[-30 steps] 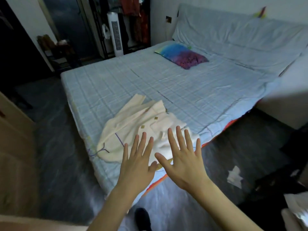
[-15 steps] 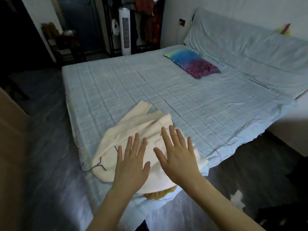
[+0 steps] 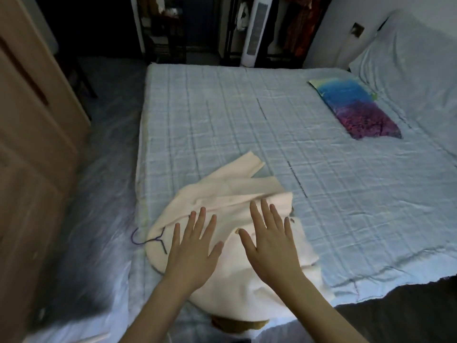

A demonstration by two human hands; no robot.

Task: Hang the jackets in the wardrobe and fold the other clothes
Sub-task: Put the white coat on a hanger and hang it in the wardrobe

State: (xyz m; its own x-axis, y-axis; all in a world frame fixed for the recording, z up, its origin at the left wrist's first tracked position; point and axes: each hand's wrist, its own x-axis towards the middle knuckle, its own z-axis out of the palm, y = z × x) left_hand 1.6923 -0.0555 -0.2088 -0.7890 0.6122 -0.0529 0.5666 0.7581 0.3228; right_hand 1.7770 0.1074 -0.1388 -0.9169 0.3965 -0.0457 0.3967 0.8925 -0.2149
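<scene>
Covering the room's middle, a pale blue checked bed carries a cream jacket near its front-left corner; left hand and right hand spread flat above it, holding nothing; colourful pillow far right.

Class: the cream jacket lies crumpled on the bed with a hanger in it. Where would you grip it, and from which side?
Probably the purple hanger hook, poking out past the jacket's left edge; come from the left, since it sticks out that way.
</scene>
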